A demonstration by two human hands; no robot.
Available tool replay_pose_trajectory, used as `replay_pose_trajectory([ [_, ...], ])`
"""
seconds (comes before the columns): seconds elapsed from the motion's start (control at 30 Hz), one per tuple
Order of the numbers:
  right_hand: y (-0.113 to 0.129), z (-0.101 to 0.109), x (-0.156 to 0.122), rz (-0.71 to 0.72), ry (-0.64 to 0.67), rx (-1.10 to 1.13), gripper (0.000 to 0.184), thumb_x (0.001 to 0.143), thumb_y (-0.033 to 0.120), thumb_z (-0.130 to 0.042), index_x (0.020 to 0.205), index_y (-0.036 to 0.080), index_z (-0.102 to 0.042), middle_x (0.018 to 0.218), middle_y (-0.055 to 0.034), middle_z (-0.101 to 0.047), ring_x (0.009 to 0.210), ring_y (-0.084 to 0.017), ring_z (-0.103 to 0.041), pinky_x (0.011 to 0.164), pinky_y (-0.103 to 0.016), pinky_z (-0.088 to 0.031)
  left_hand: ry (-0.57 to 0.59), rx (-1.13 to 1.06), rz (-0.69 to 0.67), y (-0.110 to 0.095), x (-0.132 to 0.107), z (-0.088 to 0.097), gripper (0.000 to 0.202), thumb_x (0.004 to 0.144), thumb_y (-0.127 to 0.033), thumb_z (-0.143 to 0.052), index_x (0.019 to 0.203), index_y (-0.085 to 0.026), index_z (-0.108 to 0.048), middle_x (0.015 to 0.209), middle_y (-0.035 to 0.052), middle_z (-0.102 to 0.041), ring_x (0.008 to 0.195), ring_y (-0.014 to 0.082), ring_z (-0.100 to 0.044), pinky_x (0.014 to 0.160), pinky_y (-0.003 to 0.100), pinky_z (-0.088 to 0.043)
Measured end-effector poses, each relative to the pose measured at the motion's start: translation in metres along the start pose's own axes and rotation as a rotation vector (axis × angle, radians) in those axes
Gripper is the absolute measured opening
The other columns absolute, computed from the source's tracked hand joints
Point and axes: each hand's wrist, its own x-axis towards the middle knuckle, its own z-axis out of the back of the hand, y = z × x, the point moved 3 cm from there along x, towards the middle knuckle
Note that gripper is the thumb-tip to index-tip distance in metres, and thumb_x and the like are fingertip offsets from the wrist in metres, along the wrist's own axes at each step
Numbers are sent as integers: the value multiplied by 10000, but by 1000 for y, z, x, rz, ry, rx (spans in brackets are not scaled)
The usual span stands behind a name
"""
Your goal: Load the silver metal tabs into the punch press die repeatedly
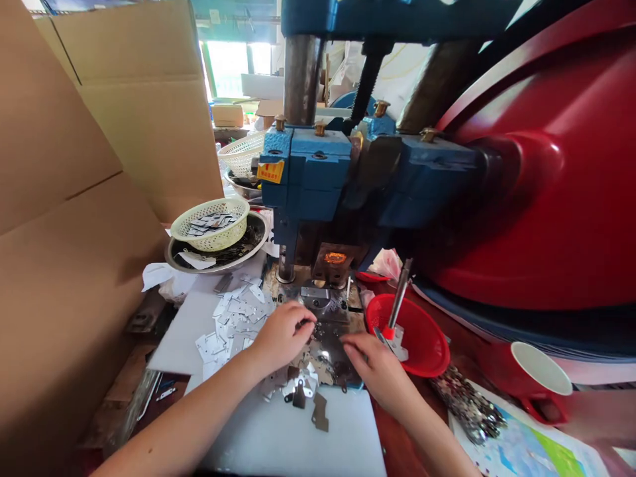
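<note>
My left hand point(288, 332) is at the left of the press die point(322, 301), with thumb and forefinger closed towards each other. Anything between those fingertips is too small to make out. Across the dark die plate point(332, 348), my right hand point(373, 363) has its fingers bent and close together; what they grip, if anything, is hidden. Small flat metal plates point(305, 381) lie by the die's front edge, below my left hand. Many more silvery plates point(241, 315) are heaped on the white board left of it. A dark notched plate point(320, 412) lies apart in front.
The blue press point(318, 175) stands over the die, its red flywheel point(546, 152) at right. A red basket point(431, 354) holds a metal rod point(399, 295). A pale basket of plates point(233, 228) rests on a metal bowl at left. Cardboard point(144, 132) and a red mug point(541, 377) flank the area.
</note>
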Motion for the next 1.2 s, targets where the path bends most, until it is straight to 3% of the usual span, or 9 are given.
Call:
replay_pose_trajectory([
  [0.1, -2, -2, -27, 44, 131, -123, 266, 829, 296, -533, 1061, 273, -662, 986, -62, -637, 908, -218, -584, 824, -364, -459, 102, -11, -18, -10, -20, -15, 192, 818, -199, -515, 911, -232, -680, 963, 32, -642, 934, 192, -572, 879, 332, -431],
  [0.23, -1, -13, -33, 35, 117, -171, 201, 822, 234, -524, 953, 257, -675, 891, -53, -627, 849, -211, -581, 776, -342, -463, 164, -21, -37, -16, -33, -27, 206, 808, -187, -516, 927, -228, -680, 979, 43, -638, 942, 199, -565, 877, 343, -432],
  [0.5, 2, -27, -18, -55, 31, -155, 52, 774, 260, -573, 764, 232, -615, 731, -15, -609, 711, -192, -557, 659, -309, -413, 60, -68, 20, -9, -48, -16, 193, 800, -172, -517, 916, -227, -662, 1022, 48, -613, 1001, 200, -548, 916, 345, -423],
  [0.67, 15, -27, -18, -183, 39, 138, 135, 781, 305, -544, 679, 217, -555, 642, 10, -564, 635, -160, -519, 600, -273, -390, 79, -112, 104, -8, -56, -16, 200, 792, -188, -536, 943, -234, -658, 1005, 37, -642, 955, 198, -577, 884, 331, -430],
  [0.83, 29, -39, -16, -243, 129, 616, 223, 813, 411, -506, 775, 197, -558, 692, 0, -603, 660, -159, -570, 622, -278, -455, 146, -400, 264, -5, -56, -28, 181, 792, -269, -558, 946, -216, -636, 847, 17, -686, 775, 174, -625, 726, 282, -474],
  [0.9, 26, -36, -7, -186, 85, 512, 256, 849, 412, -467, 848, 190, -596, 765, -28, -638, 725, -179, -594, 682, -310, -475, 89, -462, 316, -2, -54, -27, 136, 799, -272, -542, 882, -201, -623, 805, 17, -676, 747, 167, -621, 698, 269, -470],
  [1.03, 13, -19, 19, 3, -172, -156, 262, 874, 290, -455, 1026, 207, -652, 971, -87, -647, 947, -250, -557, 855, -404, -430, 40, -463, 345, 2, -52, -21, 136, 801, -285, -533, 872, -201, -612, 774, 6, -649, 722, 162, -600, 679, 267, -457],
  [1.1, 7, -16, 28, 55, -195, -402, 285, 877, 255, -461, 1096, 232, -643, 974, -90, -638, 942, -257, -545, 827, -400, -437, 27, -454, 358, 4, -53, -18, 154, 805, -293, -526, 888, -201, -616, 771, 6, -642, 718, 163, -595, 676, 271, -456],
  [1.2, 2, -19, 32, 105, -184, -555, 264, 890, 251, -470, 1080, 250, -654, 971, -76, -629, 912, -233, -544, 795, -358, -447, -2, -460, 364, 9, -54, -14, 177, 814, -308, -514, 906, -198, -618, 797, 16, -647, 736, 171, -594, 686, 281, -459],
])
